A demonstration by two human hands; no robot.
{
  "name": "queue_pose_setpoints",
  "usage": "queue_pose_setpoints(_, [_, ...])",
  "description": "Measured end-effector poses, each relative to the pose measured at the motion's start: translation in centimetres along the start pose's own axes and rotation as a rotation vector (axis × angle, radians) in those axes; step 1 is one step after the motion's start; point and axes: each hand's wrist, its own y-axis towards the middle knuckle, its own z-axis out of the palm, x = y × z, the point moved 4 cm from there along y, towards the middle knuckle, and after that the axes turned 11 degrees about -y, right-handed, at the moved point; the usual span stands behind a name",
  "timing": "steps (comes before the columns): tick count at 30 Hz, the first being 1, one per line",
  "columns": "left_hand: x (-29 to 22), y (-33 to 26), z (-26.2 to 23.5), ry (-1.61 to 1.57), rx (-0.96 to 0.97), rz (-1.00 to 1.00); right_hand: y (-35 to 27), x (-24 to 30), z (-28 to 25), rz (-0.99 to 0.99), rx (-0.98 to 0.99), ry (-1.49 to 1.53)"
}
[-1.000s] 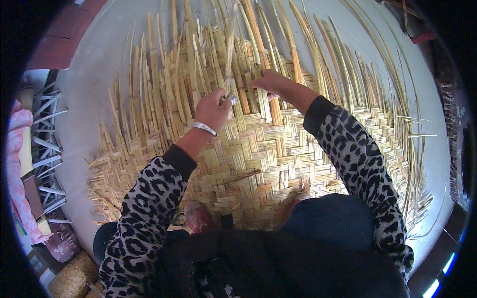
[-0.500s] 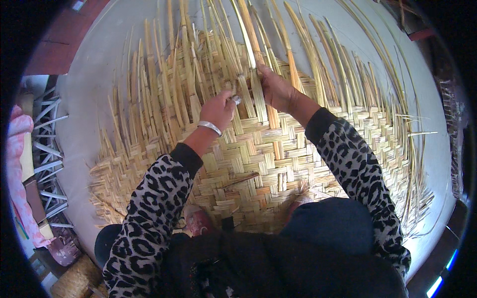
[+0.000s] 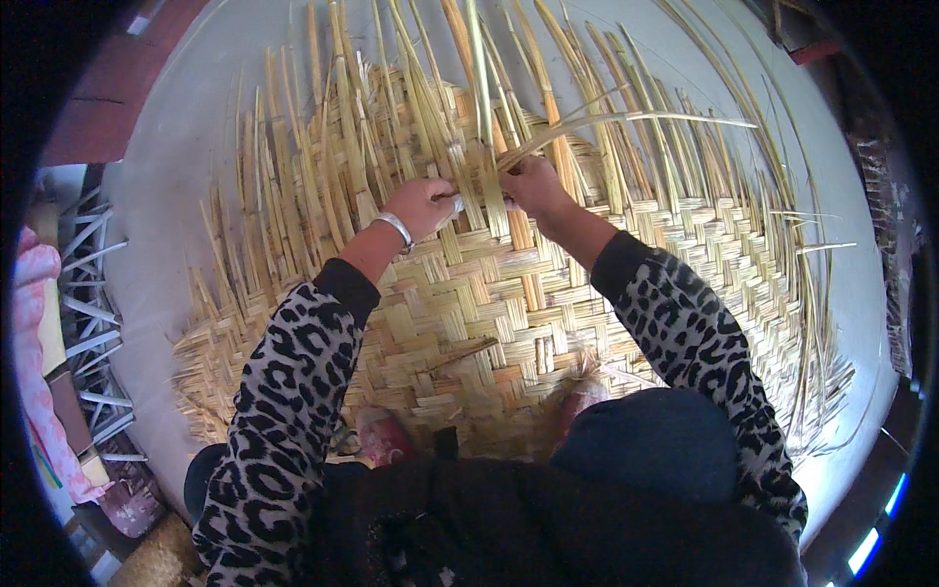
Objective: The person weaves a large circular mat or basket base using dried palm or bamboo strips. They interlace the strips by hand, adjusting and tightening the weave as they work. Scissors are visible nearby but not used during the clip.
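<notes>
**Inspection note: woven mat, strips in hand**

From my remote post I begin at far left: a pink-and-white cloth (image 3: 37, 264) hangs beside a rack of pale bars (image 3: 93, 303), both off the work.

Next comes the woven mat (image 3: 509, 333), spread over the grey floor (image 3: 161, 225) in front of the wearer. Its near part is tightly plaited. At its far side, upright strips (image 3: 284, 166) fan out loose, presumably left long because they are not yet woven in.

The left hand (image 3: 421, 208), a silver bracelet (image 3: 395, 231) at its wrist, is at the base of the central strips. Its fingers curl inward; I cannot tell whether they grip a strip or merely press, though the position would suit steadying the weave.

Just beside it, the right hand (image 3: 538, 191) has its fingers narrowed on a bent strip (image 3: 665, 115), whose free end reaches out to the right across the others. I judge the hold, close to the weave, serves to control the fold.

Red shoes (image 3: 383, 435) show at the mat's near part; standing there would weigh it down.

At far right, long thin strips (image 3: 787, 122) curve along the mat's side.

I find no brand, label or legible writing.
</notes>
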Motion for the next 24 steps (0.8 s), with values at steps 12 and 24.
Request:
queue_pose_setpoints(12, [-0.8, 0.2, 1.6, 0.229, 0.128, -0.021, -4.2, -2.6, -1.3, 0.014, -0.336, -0.086])
queue_pose_setpoints(24, [-1.0, -8.1, 3.7, 0.474, -0.254, 0.304, -5.7, -4.2, -1.1, 0.045, -0.269, 0.034])
